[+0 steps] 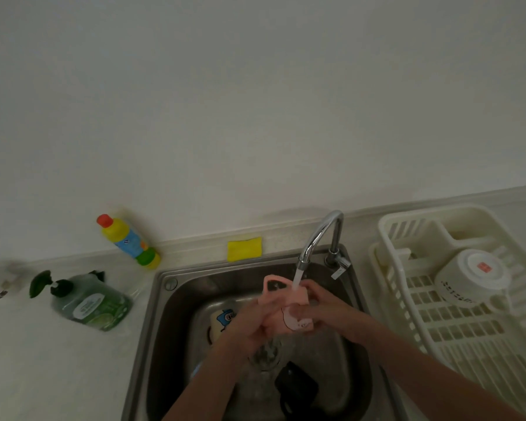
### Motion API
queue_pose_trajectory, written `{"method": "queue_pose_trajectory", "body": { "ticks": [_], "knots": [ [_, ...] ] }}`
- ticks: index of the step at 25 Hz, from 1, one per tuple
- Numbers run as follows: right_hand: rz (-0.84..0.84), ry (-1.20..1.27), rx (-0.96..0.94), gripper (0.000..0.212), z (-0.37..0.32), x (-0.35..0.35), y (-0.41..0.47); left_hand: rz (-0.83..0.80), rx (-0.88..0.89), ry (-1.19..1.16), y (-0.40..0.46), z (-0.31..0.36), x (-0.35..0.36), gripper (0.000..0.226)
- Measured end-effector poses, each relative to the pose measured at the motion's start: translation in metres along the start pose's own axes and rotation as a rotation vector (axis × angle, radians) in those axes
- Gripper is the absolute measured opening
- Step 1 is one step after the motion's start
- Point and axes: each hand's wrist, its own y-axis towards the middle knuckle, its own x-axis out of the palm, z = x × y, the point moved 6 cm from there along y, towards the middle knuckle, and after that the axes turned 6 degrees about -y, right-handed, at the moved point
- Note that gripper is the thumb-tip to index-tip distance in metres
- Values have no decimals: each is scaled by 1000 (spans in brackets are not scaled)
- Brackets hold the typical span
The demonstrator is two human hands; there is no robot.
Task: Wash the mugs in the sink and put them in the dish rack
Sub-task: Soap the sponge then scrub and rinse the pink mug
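A pink mug (289, 311) is held under the running faucet (316, 238), over the steel sink (164, 299). My left hand (252, 323) grips its left side below the handle. My right hand (325, 305) holds its right side, fingers curled at the rim. Water streams onto the mug. A white mug with a blue cartoon (222, 322) lies in the sink behind my left hand. A black mug (296, 387) lies at the sink's front. In the white dish rack (456, 344) at right, a white mug (468, 279) stands upside down.
A yellow sponge (244, 248) lies behind the sink. A green soap pump bottle (85, 299) and a yellow bottle with a red cap (128, 241) stand on the counter at left. The wall runs close behind.
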Motion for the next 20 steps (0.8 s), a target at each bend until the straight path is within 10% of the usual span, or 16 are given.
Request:
{"method": "queue_pose_trajectory", "body": {
  "ticks": [5, 9, 20],
  "knots": [
    [-60, 374, 222, 75, 14, 6, -3, -9, 34, 133, 6, -3, 2, 47],
    [-51, 352, 238, 69, 11, -3, -1, -35, -7, -31, 6, 7, -5, 5],
    [-31, 177, 121, 69, 3, -7, 8, -55, -47, 90, 14, 3, -3, 37]
  ]
}}
